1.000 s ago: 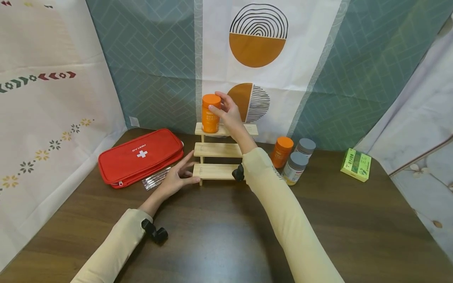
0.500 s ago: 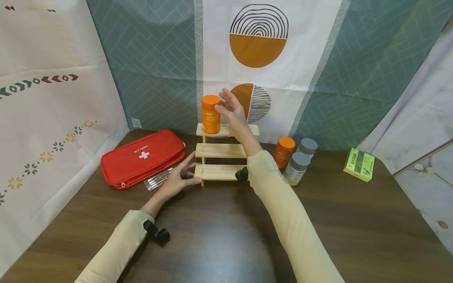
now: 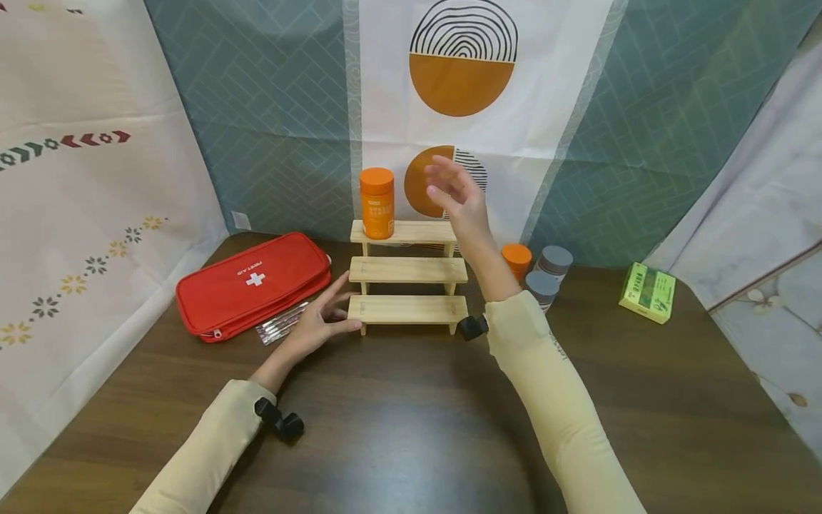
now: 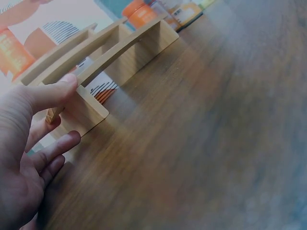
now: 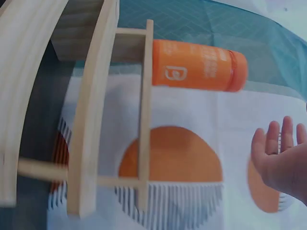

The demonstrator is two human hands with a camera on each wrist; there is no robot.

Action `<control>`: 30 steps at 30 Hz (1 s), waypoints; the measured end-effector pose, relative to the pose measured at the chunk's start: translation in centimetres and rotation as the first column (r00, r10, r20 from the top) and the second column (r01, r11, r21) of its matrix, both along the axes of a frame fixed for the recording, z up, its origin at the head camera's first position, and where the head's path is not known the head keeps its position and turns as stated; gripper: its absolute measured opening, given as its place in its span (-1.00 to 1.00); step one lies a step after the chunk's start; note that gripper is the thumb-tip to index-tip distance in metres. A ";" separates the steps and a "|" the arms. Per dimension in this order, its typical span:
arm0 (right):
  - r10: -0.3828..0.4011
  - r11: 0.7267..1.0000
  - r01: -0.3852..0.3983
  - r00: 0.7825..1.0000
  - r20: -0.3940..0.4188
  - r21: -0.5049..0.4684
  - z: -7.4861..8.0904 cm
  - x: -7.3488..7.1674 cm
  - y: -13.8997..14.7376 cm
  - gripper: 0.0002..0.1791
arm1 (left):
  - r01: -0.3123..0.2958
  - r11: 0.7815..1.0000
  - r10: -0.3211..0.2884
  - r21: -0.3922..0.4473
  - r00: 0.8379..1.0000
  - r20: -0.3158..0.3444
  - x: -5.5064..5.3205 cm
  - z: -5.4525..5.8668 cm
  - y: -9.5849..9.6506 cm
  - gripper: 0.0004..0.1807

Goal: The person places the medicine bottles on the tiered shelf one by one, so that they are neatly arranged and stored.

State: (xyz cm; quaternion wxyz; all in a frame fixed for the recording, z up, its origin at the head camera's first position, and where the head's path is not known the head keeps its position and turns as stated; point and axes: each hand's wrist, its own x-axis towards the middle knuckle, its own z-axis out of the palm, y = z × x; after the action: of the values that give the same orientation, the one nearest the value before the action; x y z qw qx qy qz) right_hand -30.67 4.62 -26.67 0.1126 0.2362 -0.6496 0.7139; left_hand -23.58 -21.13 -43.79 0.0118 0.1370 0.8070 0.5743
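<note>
A three-tier wooden display stand (image 3: pixel 408 270) stands on the table near the back cloth. An orange bottle (image 3: pixel 377 205) with an orange lid stands upright at the left of its top tier; the right wrist view shows this bottle (image 5: pixel 192 65) sideways. My left hand (image 3: pixel 316 327) holds the stand's left end. In the left wrist view the thumb lies on the front board (image 4: pixel 120 50) and a finger wraps behind the board's end. My right hand (image 3: pixel 467 207) is raised to the right of the bottle, apart from it, with nothing between its loosely bent fingers.
Left of the stand lie a red first-aid pouch (image 3: pixel 253 284) and a thin clear packet of swab-like sticks (image 3: pixel 281 323). Right of it stand another orange bottle (image 3: pixel 516 258) and two grey-lidded bottles (image 3: pixel 542 283), partly behind my right arm. A green-yellow box (image 3: pixel 647 291) lies farther right.
My right hand has let go of the orange bottle on the top tier and drawn away to the right. The left hand has stayed at the stand's left end.
</note>
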 end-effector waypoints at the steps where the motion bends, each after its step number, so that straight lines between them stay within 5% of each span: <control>1: 0.003 1.000 -0.003 1.000 -0.014 -0.006 0.1 0.3 0.4 -0.49 | -0.001 1.000 0.001 -0.003 1.000 -0.001 0.0 0.0 -0.1 0.04; 11: 0.009 1.000 -0.011 0.996 -0.085 -0.020 -0.4 2.7 5.4 -0.57 | 0.007 1.000 -0.007 0.007 1.000 -0.002 -0.3 -0.1 0.1 0.04; 22: -0.056 0.998 0.057 0.997 -0.044 0.028 -2.4 4.5 12.4 -0.63 | 0.026 0.999 -0.027 0.046 1.000 0.011 -0.1 -0.1 0.7 0.04; 30: -0.032 0.987 0.046 0.995 0.096 -0.154 -4.7 5.0 16.5 -0.72 | -0.003 1.000 0.002 0.029 1.000 0.017 0.3 0.0 0.1 0.03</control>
State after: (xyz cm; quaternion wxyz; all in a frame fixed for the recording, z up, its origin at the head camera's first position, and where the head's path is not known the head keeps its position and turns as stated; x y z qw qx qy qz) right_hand -25.66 21.16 -31.32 0.1141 0.1803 -0.6008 0.7704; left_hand -23.32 -21.02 -43.84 0.0159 0.1312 0.7987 0.5871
